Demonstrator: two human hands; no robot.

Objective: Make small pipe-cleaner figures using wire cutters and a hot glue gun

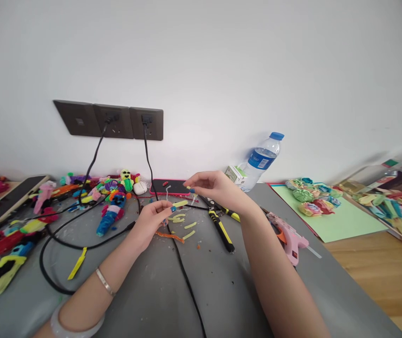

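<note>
My left hand [151, 221] pinches a short yellow pipe cleaner piece [181, 203] between thumb and index finger. Higher and to the right, my right hand [217, 188] has its thumb and fingertips together; whatever they grip is too small to make out. Beneath both hands lie curled yellow pipe cleaner pieces [177, 218] and an orange pipe cleaner strip [170, 236]. Yellow-and-black pliers [221, 231] rest below my right hand, their jaws partly hidden by it. Behind the hands is a phone [166, 187] with a pink edge.
Black cables [183, 267] run from the wall sockets [112, 121] across the grey table. Fuzzy dolls [111, 213] crowd the left side. A pink glue gun [294, 244] lies right of my forearm. At the back stand a water bottle [261, 159] and a small box [235, 174].
</note>
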